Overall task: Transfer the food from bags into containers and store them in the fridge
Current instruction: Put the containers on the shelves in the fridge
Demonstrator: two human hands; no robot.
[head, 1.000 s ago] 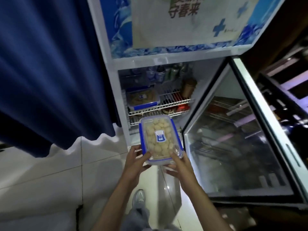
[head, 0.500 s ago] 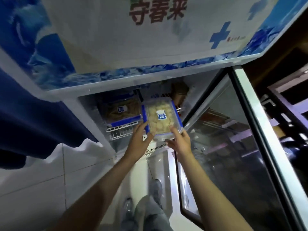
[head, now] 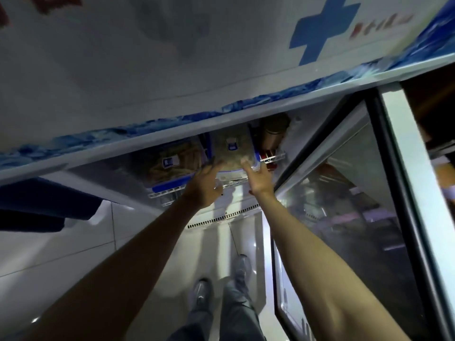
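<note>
White wire shelf (head: 273, 156) carries your container (head: 232, 151), boxed between another container (head: 172, 163) and a jar (head: 272, 134); your left hand (head: 204, 185) and right hand (head: 258, 180) grip its near corners, arms outstretched.

We have a single view, from the camera worn on the person's head. It looks forward and steeply down, so near the fridge (head: 172, 77) that its printed upper front fills the top of the picture, blurred. Below its lower edge we look into the open compartment at a wire shelf (head: 273, 157). The glass door (head: 357, 193) stands open on the right. Both forearms stretch away from us, and at the bottom we see the person's shoes (head: 200, 291) on the tiled floor (head: 61, 249).
</note>
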